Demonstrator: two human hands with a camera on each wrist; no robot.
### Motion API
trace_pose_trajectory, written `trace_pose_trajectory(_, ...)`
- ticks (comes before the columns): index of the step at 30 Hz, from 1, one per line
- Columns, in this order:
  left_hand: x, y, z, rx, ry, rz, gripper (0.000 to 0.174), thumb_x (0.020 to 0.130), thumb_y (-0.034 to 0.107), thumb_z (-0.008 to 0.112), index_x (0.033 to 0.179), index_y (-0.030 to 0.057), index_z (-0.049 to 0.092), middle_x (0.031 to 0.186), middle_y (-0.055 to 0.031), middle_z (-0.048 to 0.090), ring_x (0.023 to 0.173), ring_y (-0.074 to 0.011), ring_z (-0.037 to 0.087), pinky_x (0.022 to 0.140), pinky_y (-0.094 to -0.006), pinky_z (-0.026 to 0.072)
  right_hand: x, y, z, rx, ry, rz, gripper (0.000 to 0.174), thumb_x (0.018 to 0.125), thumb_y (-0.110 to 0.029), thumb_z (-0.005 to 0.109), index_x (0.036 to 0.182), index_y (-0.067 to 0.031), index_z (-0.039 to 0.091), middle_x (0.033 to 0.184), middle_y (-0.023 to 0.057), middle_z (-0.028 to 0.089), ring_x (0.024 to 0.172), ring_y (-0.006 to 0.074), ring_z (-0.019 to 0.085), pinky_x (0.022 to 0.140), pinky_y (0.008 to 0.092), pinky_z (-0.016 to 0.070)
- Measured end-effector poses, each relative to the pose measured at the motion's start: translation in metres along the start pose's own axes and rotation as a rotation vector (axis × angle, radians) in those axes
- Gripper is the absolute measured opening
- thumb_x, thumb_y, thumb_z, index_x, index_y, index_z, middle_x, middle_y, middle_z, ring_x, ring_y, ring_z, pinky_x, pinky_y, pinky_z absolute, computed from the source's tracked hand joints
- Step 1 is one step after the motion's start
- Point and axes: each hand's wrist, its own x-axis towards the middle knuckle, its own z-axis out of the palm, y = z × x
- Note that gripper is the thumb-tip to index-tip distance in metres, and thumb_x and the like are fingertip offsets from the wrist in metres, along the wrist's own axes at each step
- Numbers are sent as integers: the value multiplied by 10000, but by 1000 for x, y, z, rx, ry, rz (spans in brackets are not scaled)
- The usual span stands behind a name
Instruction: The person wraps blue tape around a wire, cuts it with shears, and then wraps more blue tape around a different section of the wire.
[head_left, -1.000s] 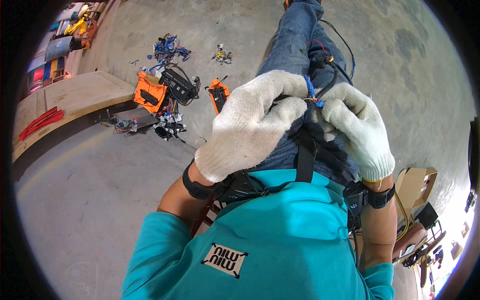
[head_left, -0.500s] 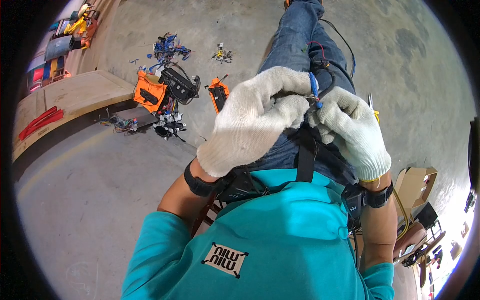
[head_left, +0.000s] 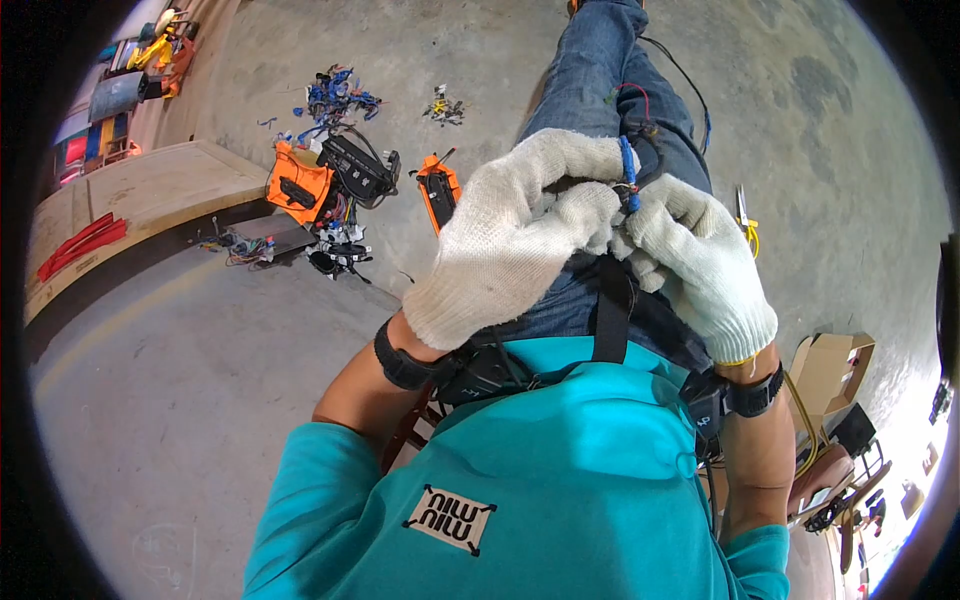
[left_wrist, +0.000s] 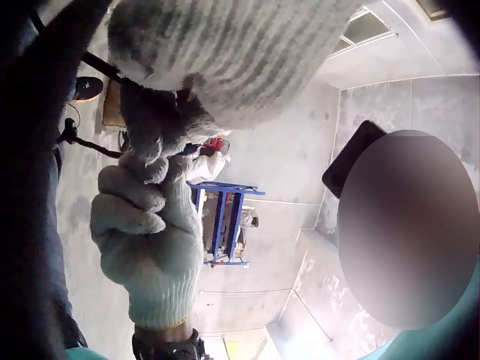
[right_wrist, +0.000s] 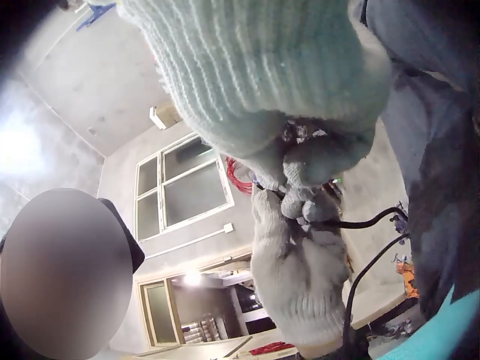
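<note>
LOOM WORK, SEATED: A worker pinches a short blue-sleeved wire end between both hands above the lap. The piece belongs to a thin black cable loom that trails away over a blue-jeaned thigh.

The likeliest mishap here appears to be a slip. Thick glove fabric dulls the feel of so slight a piece. A tug from the trailing loom could draw it out of the fingertips, or the loose knit could snag on it.

The left hand, gloved in white knitted cotton, arches in with its back upward. Its fingers are curled over and its thumb and forefinger are closed on the wire end. The right hand, gloved alike, meets it fingertip to fingertip, with its fingers bunched tightly round the same piece. Both wrists sit close to the chest.

Orange plastic tool cases and blue wire scraps lie well apart on the grey concrete floor.
</note>
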Motion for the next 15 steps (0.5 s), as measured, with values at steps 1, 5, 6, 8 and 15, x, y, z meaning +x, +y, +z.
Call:
trace_pose_trajectory(1,0,-1,0,-19,-9,-2,287,998,-20,619,1279,-47,676,976,-69,715,796,-100,658,751,-247,560,0,1,0,5,-9,6,251,1011,-282,739,1069,-44,684,925,16,701,657,44,555,590,201,455)
trace_pose_trajectory(5,0,1,-4,34,-39,-29,283,1006,-9,614,1280,-46,677,970,-64,710,798,-96,656,745,-248,557,1,0,4,25,-27,6,272,1011,-307,744,1070,-48,683,913,15,699,635,41,536,565,193,429)
trace_pose_trajectory(6,0,1,-3,21,-35,-42,277,1010,0,614,1275,-46,680,960,-59,708,797,-93,655,741,-249,553,1,1,4,19,-23,8,280,1011,-319,744,1072,-51,684,903,10,696,630,40,532,559,190,420)
trace_pose_trajectory(8,1,1,-3,11,-31,-53,272,1013,9,613,1270,-47,683,949,-54,706,796,-90,654,736,-250,550,1,0,4,14,-20,9,289,1012,-330,743,1073,-54,684,892,5,693,624,40,528,553,186,412)
trace_pose_trajectory(15,1,0,-3,132,-19,22,227,1003,19,611,1203,-41,700,988,-61,720,879,-108,667,809,-257,545,0,-13,5,-271,69,52,290,1016,-344,724,1002,-56,696,851,-18,674,635,31,521,557,198,415)
